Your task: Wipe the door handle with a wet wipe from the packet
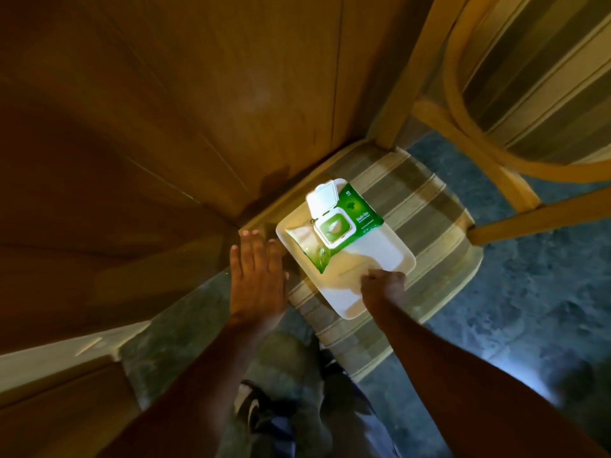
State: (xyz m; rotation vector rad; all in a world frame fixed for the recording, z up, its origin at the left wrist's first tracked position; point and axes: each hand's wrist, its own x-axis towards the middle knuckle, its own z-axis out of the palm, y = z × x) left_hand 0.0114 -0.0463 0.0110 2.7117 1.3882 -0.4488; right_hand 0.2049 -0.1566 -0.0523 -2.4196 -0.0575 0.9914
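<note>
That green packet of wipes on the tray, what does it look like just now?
The green soft plastic wet-wipe packet lies flat and askew on the white rectangular tray, which rests on a striped chair seat. Its white hinged lid stands flipped open, showing the dispensing opening. Neither hand touches it.

The packet [334,226] was glossy green film with a smooth white plastic lid. Under it the tray [390,259] looked smooth, white, plastic. Beneath, the seat [426,206] was striped matt cloth; the door [165,110] varnished wood.

Green wipes packet [334,226], white lid [322,196]; white tray [380,256]; beige-grey striped chair cushion [429,206].
</note>
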